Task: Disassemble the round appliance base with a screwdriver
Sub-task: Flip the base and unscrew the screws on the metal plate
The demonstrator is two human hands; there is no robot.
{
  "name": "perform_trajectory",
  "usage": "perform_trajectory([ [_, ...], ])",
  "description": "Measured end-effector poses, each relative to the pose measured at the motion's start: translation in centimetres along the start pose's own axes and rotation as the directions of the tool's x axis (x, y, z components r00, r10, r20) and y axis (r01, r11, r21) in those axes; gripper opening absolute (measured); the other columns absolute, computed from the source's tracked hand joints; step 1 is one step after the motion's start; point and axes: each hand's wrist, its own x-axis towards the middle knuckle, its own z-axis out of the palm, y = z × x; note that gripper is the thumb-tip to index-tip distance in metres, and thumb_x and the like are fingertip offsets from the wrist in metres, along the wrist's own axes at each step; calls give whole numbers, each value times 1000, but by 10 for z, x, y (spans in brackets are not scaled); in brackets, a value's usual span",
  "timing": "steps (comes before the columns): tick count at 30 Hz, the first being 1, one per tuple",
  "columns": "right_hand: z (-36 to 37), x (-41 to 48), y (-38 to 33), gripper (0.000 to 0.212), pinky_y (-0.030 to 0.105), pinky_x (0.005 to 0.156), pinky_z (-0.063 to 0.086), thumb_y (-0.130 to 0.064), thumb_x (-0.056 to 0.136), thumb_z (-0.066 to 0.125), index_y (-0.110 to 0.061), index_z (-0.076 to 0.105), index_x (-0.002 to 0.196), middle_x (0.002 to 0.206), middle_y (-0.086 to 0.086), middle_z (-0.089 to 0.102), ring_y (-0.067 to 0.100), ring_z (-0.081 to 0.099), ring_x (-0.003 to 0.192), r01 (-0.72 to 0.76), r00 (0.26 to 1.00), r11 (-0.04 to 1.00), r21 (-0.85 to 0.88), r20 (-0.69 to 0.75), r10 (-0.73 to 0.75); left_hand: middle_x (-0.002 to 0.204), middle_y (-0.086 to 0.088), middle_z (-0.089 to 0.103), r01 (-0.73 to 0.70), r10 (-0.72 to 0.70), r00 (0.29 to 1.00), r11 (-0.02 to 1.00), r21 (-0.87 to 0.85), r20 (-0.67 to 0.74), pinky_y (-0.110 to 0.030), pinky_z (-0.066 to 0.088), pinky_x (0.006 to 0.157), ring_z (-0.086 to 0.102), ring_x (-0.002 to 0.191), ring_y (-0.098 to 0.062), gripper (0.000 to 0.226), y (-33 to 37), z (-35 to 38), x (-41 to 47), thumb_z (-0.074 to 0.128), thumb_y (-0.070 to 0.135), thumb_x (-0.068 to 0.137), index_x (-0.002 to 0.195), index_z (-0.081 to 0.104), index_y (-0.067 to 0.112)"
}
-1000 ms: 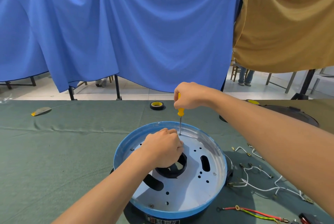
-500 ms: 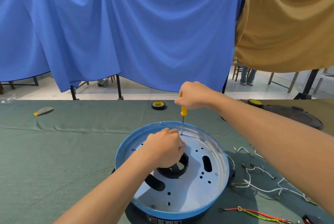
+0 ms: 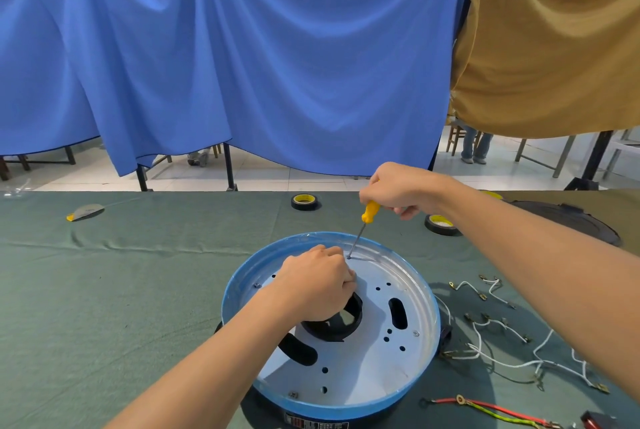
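The round appliance base point(image 3: 408, 383) with a blue rim and a silver perforated plate lies on the green table in front of me. My left hand point(image 3: 317, 285) grips the black ring point(image 3: 349, 323) at the plate's centre, fingers curled over its edge. My right hand point(image 3: 403, 191) holds the yellow-handled screwdriver point(image 3: 370, 213) above the base's far side. The shaft leans down and to the left, and its tip rests on the plate at the far edge, just beside my left knuckles.
Loose white wires point(image 3: 491, 328) and a red and yellow-green wire point(image 3: 485, 406) lie right of the base. Two tape rolls point(image 3: 304, 201) point(image 3: 441, 223) sit behind it, a dark round lid point(image 3: 568, 220) at far right, a small scraper-like item point(image 3: 85, 212) at far left.
My right hand has shifted right and slightly up, so the screwdriver now leans instead of standing upright. Its tip stays at the same spot. My left hand keeps its grip.
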Motion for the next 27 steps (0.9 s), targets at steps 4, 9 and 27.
perform_trajectory([
  [4,2,-1,10,43,25,48,27,-42,90,62,-7,52,67,57,2,39,19,34,51,84,992,982,-169,-74,-98,120,8,52,5,-5,1000,1000,3,5,-33,39,70,44,111,-16,36,0,-1,0,38,40,102,118,65,23],
  [9,2,-6,7,27,26,54,37,-45,86,65,-18,63,82,80,-1,59,12,52,69,183,980,966,-181,-43,-193,121,7,52,6,-5,1000,1000,-2,12,-34,41,72,44,113,-15,37,0,-1,-1,38,41,101,120,64,23],
  [27,91,3,27,38,29,60,48,-25,93,62,-19,42,124,82,-4,55,13,55,68,538,561,842,-19,-738,-375,119,9,53,-19,19,999,999,26,-29,-28,24,55,44,113,-16,35,-2,2,0,38,42,101,120,65,31],
])
